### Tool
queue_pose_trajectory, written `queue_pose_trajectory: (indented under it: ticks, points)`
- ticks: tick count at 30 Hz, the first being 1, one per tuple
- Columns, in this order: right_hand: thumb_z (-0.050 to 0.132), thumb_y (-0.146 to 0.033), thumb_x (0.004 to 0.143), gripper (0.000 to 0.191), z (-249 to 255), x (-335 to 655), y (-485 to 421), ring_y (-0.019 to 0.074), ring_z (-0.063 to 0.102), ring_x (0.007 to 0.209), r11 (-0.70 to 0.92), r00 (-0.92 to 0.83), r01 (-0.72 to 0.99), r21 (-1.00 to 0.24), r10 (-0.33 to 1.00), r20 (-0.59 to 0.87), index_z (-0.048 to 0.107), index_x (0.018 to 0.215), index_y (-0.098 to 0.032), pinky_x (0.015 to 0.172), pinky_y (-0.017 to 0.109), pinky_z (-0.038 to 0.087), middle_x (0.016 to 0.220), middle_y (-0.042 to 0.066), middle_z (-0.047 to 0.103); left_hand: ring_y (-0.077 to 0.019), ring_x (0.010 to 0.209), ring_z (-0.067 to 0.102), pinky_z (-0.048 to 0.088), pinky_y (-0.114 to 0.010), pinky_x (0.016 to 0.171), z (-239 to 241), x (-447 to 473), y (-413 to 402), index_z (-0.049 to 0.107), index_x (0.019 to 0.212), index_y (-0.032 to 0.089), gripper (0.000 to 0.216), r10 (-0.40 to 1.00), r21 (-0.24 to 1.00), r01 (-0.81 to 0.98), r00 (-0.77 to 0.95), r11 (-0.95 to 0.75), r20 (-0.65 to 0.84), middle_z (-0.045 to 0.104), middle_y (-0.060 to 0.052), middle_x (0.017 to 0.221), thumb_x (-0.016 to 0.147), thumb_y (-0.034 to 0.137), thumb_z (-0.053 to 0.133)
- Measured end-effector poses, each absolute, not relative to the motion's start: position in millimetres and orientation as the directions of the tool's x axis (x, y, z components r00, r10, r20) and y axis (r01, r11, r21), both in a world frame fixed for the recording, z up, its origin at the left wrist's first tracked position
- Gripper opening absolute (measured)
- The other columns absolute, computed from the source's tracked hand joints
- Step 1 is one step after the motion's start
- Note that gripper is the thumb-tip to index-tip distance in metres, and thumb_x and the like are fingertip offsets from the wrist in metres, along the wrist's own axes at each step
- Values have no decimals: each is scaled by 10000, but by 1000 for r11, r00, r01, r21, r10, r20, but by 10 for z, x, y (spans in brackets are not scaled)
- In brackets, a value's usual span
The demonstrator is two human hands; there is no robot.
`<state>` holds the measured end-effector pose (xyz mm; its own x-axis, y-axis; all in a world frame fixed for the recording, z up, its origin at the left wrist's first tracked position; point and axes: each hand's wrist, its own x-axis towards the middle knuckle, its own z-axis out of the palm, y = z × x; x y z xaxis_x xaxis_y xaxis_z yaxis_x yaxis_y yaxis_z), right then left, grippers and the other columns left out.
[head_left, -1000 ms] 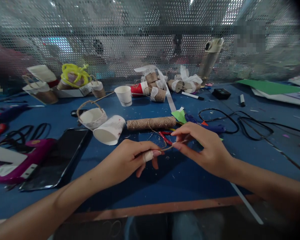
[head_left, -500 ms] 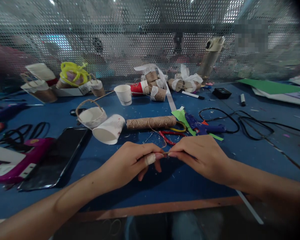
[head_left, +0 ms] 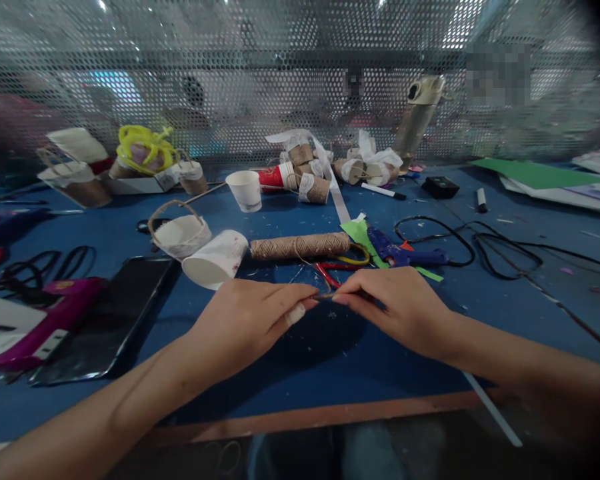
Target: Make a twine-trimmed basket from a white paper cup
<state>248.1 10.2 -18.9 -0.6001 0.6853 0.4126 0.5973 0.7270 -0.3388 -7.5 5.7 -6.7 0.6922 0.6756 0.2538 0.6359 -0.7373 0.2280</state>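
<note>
Left hand (head_left: pixel 250 317), right hand (head_left: pixel 403 310) pinch thin brown twine (head_left: pixel 326 296); hard tugs could roll the tan cylindrical twine spool (head_left: pixel 300 247), eleven o'clock.

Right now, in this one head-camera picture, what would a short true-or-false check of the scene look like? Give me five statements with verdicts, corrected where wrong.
1. The left hand and right hand pinch a strand of twine between them. True.
2. The twine roll stands upright. False: the twine roll lies on its side on the blue tabletop.
3. A pale wrap is on a digit of the left hand. True.
4. The large green sheet is at the picture's left edge. False: the green sheet lies toward the right.
5. The paper cup nearest the left hand lies on its side. True.
</note>
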Motion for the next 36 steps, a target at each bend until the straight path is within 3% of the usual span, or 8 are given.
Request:
queue_pose_trajectory:
  ticks: [5,9,15,20,24,27,32,36]
  points:
    - [504,-363,1049,266,-220,2495,96,159,698,692,794,-665,592,-136,577,474,696,986,-189,565,297,360,799,-7,746,-205,663,779,541,-271,605,-112,-70,55,698,1107,174,420,537,114,540,747,-834,391,811,-55,793,1103,347,315]
    - [460,-276,1067,330,-229,2478,62,159,705,664,846,-685,531,-44,460,565,727,915,-156,589,296,401,748,20,750,-164,638,767,536,-234,565,-112,-45,49,685,1106,174,419,534,131,531,742,-837,404,806,-23,777,1109,353,306]
    - [483,-240,1050,313,-244,2449,10,141,708,636,810,-607,579,-93,505,614,736,883,-162,566,280,391,737,15,769,-94,467,679,501,-219,507,-168,13,14,665,1114,150,369,516,131,531,689,-837,509,826,-14,837,1109,326,340]
    - [425,-312,1075,377,-244,2458,37,152,716,637,765,-600,631,-130,587,543,732,908,-169,545,298,364,731,5,762,-180,682,787,561,-277,595,-123,0,21,657,1159,149,342,495,47,554,700,-831,515,831,-39,893,1097,336,378]
    - [444,-302,1067,299,-240,2476,93,177,747,738,745,-605,651,-147,626,493,717,1046,-179,583,304,385,867,4,791,-211,781,787,562,-301,624,-63,-85,67,652,1189,166,329,533,3,592,724,-806,437,818,-59,982,1091,280,360]
    - [442,-291,1062,294,-242,2473,101,205,749,802,757,-641,640,-130,620,452,700,1138,-170,609,312,393,931,25,787,-195,760,770,545,-284,620,-92,-119,88,627,1215,154,313,466,-36,532,769,-846,437,808,-61,967,1093,249,354]
    - [373,-290,1085,386,-241,2467,83,201,721,718,819,-719,571,-60,534,446,726,1017,-150,564,320,334,790,27,749,-169,644,719,486,-256,539,-129,-89,79,576,1252,132,279,383,-56,452,811,-890,442,760,-41,820,1093,256,383]
    - [401,-280,1074,318,-238,2476,88,189,723,724,802,-735,590,-93,582,349,705,1038,-192,538,318,265,809,8,755,-173,635,722,483,-254,527,-100,-82,75,569,1224,129,258,377,-83,453,819,-888,433,762,-44,806,1092,255,388]
